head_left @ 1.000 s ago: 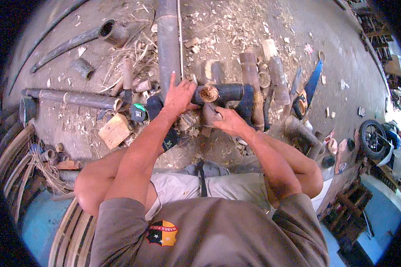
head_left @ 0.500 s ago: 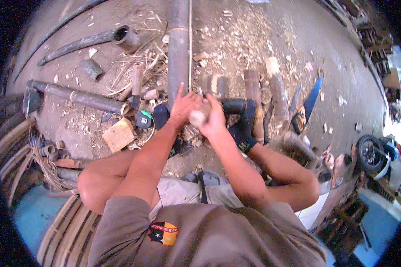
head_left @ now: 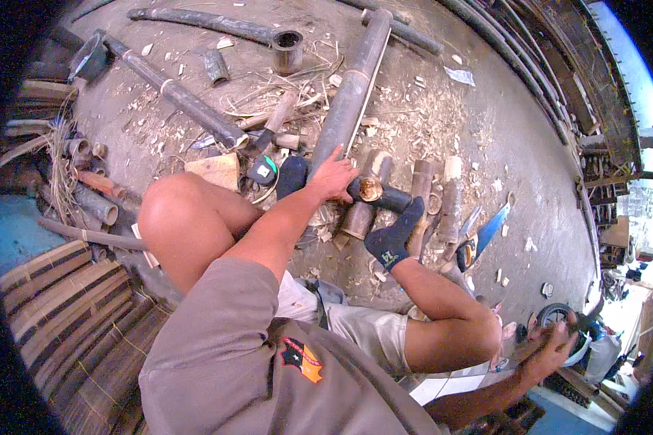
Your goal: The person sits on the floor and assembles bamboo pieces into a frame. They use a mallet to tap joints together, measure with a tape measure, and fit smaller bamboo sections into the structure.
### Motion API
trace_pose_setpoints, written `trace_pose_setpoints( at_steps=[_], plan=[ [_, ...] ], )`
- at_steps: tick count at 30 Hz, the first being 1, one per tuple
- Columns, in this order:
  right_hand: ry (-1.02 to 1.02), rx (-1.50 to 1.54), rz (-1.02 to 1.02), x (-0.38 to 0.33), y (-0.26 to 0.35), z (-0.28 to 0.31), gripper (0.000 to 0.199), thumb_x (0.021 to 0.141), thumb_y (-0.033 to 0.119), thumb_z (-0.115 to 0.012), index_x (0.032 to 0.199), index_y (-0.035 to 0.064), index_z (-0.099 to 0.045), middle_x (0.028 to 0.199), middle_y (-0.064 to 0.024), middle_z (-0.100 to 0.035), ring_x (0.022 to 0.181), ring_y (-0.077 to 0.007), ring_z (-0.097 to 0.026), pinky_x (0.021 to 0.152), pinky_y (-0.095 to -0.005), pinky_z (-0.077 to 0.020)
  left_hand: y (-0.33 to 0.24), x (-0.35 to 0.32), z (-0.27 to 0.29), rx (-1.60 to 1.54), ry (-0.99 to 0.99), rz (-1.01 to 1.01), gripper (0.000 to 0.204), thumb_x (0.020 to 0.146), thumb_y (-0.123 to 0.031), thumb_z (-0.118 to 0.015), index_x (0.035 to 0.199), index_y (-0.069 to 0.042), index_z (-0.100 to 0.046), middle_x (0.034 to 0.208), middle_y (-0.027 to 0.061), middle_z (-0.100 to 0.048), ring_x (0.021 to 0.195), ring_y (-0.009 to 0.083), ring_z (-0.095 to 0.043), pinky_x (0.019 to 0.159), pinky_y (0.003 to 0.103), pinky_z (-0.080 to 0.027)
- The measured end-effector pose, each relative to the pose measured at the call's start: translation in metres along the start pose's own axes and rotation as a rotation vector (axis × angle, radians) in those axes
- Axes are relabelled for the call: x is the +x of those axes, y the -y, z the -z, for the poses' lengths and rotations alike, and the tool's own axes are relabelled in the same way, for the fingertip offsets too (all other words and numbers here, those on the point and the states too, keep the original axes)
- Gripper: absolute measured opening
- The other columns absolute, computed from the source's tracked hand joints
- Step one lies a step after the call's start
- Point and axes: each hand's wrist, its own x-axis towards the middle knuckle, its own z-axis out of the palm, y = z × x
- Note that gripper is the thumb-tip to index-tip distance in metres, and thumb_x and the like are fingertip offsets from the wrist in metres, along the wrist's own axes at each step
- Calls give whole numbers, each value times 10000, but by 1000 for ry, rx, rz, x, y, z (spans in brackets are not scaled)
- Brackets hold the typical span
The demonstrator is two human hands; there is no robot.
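Note:
A long dark bamboo pole [head_left: 348,87] lies on the floor ahead of me, its near end between my feet in dark socks. My left hand [head_left: 332,180] rests over that end, index finger stretched along it and the other fingers curving over its right side. Beside the fingers, a short dark tube [head_left: 393,197] lies crosswise, near a short bamboo piece [head_left: 371,190] with a pale cut end. Far out at the lower right, my right hand [head_left: 553,346] is blurred, fingers curled about something dark that I cannot make out, in front of a wheel [head_left: 556,314].
A blue-bladed saw [head_left: 492,228] lies right of my foot. Left of the pole are a wooden-handled blade [head_left: 277,119], a tape measure [head_left: 263,171] and a wood block [head_left: 214,171]. Bamboo poles [head_left: 174,90], a slatted bamboo stack [head_left: 72,297] and wood chips [head_left: 442,109] surround me.
My right hand has left the pole's end and swung out to the lower right, no longer by the pale round-ended piece. My left hand stays on the pole. The view has turned.

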Motion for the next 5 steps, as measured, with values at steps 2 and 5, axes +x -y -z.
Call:
trace_pose_setpoints(
  at_steps=[2, 5],
  plan=[
    [-42, -151, -18, 8, -14, 25, 424, 1007, 308, -614, 1322, 29, -559, 956, -86, -602, 777, -170, -564, 653, -306, -472, 2, -4, -9, 42, -65, -21, 789, 659, -600, -830, 1232, -95, -634, 1112, 74, -705, 1239, 242, -598, 1264, 581, -109],
    [97, -361, -35, 3, -83, 43, 527, 986, 344, -640, 1401, 38, -533, 1216, -181, -597, 1056, -250, -577, 885, -376, -477, 9, -28, 1, 66, -10, 3, 785, 658, -600, -835, 1219, -90, -633, 1109, 82, -702, 1249, 246, -591, 1265, 575, -126]
  ],
)
